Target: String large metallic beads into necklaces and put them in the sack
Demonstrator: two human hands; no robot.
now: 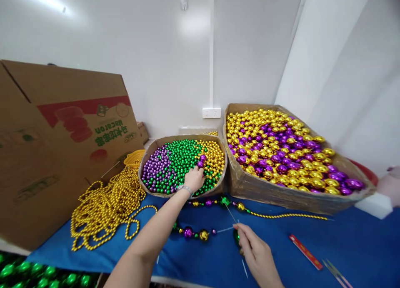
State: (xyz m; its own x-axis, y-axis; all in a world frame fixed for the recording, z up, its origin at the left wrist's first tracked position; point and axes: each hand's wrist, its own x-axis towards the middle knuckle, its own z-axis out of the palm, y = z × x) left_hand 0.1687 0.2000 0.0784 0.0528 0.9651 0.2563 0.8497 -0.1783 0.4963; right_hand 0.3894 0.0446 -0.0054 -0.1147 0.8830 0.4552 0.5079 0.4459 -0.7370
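My left hand [194, 179], a bracelet at its wrist, reaches into the box of small beads [183, 155]. Its fingers are curled among the beads, and two purple beads [201, 160] lie at the fingertips; whether they are gripped is unclear. Lower right, my right hand [253, 250] pinches a white thread [224, 229] between thumb and fingers. A thin needle-like line [231, 213] also meets those fingertips. From the thread runs a bead strand [188, 232] of purple, gold and green beads, partly hidden behind my left forearm. A dark green bead [236, 236] shows beside the right fingers.
A larger box [262, 187] of gold and purple beads stands right. Gold bead chains [109, 204] pile up left, beside a yellow basket [134, 158] and a big carton [62, 155]. A red packet [305, 251] and thin sticks [336, 273] lie on the blue cloth [275, 234].
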